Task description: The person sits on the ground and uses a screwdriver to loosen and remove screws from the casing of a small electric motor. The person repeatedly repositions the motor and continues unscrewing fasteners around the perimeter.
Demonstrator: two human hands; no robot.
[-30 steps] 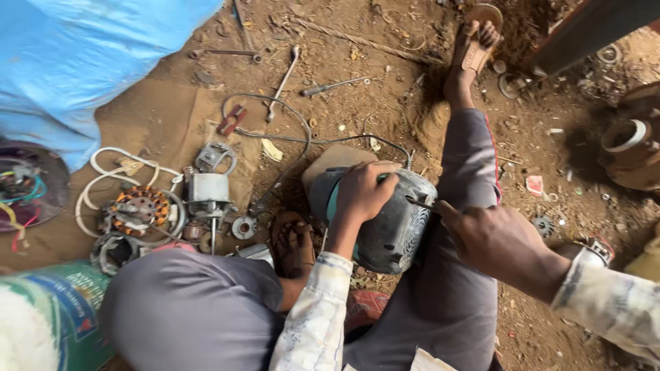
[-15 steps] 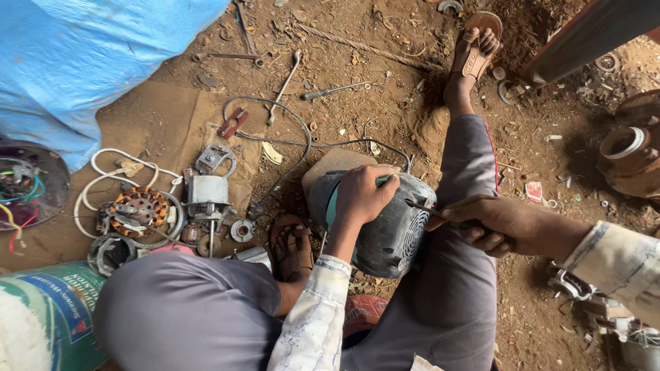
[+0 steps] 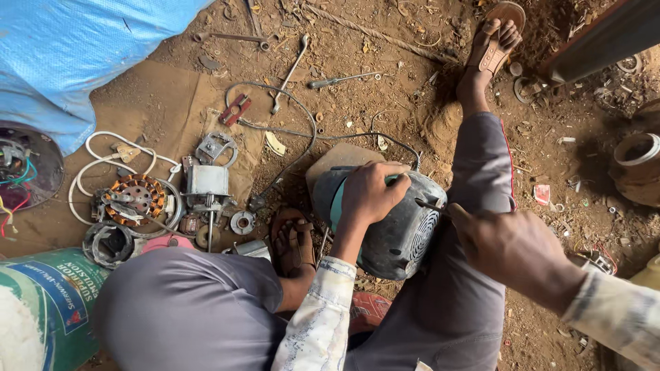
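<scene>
A dark grey electric motor housing [image 3: 399, 237] with a ribbed end grille rests between my legs on the dirt. My left hand [image 3: 368, 192] lies on top of it, gripping the casing. My right hand [image 3: 505, 247] is closed on a thin screwdriver [image 3: 430, 204] whose tip touches the motor's right edge. A black cable [image 3: 302, 137] runs from the motor across the ground.
A copper-wound stator [image 3: 134, 198], a white cord [image 3: 103, 161], a small metal motor body [image 3: 206, 182] and loose rings lie at left. Spanners [image 3: 289, 69] lie on the far dirt. Blue tarp [image 3: 75, 48] upper left, a sack [image 3: 41, 309] lower left, a clay pot [image 3: 636, 165] at right.
My right hand has come in from the lower right and brought the screwdriver tip against the motor's edge. My left hand has stayed on the housing.
</scene>
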